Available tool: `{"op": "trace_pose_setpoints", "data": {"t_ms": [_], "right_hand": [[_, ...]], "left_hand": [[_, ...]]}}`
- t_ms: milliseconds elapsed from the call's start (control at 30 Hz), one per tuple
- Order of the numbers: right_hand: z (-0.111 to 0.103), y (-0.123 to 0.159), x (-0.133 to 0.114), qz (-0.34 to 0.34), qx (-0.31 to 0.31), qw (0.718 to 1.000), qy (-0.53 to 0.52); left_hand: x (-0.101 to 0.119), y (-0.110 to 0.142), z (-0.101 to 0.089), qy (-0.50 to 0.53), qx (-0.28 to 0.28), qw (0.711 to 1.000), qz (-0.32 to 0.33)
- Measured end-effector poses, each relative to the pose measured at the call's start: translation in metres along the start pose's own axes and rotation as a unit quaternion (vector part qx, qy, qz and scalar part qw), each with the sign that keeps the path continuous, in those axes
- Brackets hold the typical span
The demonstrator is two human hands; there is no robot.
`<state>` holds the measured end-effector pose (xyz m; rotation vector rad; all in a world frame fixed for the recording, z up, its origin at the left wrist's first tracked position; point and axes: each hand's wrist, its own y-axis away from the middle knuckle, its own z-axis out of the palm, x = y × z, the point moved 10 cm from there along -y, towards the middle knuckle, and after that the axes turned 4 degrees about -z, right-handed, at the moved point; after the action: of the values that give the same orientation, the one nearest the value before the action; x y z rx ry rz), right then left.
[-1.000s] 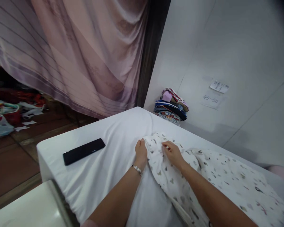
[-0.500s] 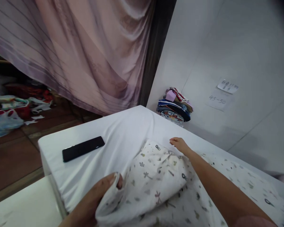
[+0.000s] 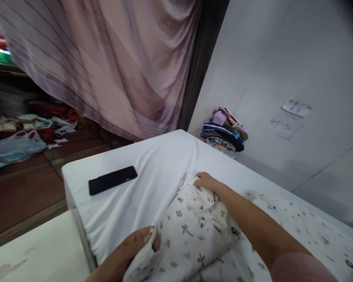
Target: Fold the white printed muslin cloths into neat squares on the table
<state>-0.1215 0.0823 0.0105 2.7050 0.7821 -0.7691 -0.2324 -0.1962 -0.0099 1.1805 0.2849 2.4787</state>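
A white cloth printed with small plants and other little motifs (image 3: 191, 231) lies bunched on the white-covered surface. My left hand (image 3: 138, 243) pinches its near left edge between thumb and fingers. At the cloth's far corner, my right hand (image 3: 206, 182) has its fingers bent down onto the fabric, and they look closed on it. More of the same print (image 3: 306, 223) spreads out to the right, beyond my right forearm. What kind of item the cloth is, I cannot tell.
A black phone (image 3: 113, 180) lies on the white sheet (image 3: 161, 156), left of the cloth. Folded clothes (image 3: 223, 131) are stacked by the wall, under paper notes (image 3: 297, 106). A pink curtain (image 3: 120, 58) hangs behind. Bags (image 3: 20, 147) sit on the floor at left.
My right hand has come down and left onto the cloth's far corner, where before it hovered apart from it. My left hand keeps its pinch. The view has shifted slightly.
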Motion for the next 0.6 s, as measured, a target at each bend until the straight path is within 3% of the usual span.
{"op": "trace_pose_setpoints", "data": {"t_ms": [100,167,233,267,333,400,533,600], "right_hand": [[-0.07,0.007,-0.01,-0.007,0.158,0.987,0.014],[-0.125,0.029,-0.019,-0.024,0.317,0.948,0.017],[-0.151,0.05,-0.032,-0.081,0.38,0.921,0.002],[-0.148,0.054,-0.039,-0.121,0.354,0.927,-0.016],[-0.124,0.056,-0.047,-0.182,0.231,0.953,-0.065],[-0.102,0.058,-0.034,-0.174,0.163,0.963,-0.123],[-0.094,0.052,0.035,-0.022,0.202,0.957,-0.206],[-0.091,0.046,0.057,0.015,0.204,0.956,-0.211]], "left_hand": [[0.021,-0.008,-0.022,0.038,0.093,0.993,0.061],[0.038,-0.011,-0.043,0.084,0.178,0.974,0.116],[0.048,-0.011,-0.061,0.121,0.248,0.949,0.153],[0.05,-0.01,-0.069,0.134,0.277,0.937,0.163],[0.048,-0.005,-0.081,0.145,0.32,0.921,0.168],[0.039,0.002,-0.088,0.145,0.34,0.916,0.153],[0.019,0.013,-0.085,0.139,0.312,0.933,0.115],[0.013,0.017,-0.085,0.129,0.302,0.938,0.109]]}}
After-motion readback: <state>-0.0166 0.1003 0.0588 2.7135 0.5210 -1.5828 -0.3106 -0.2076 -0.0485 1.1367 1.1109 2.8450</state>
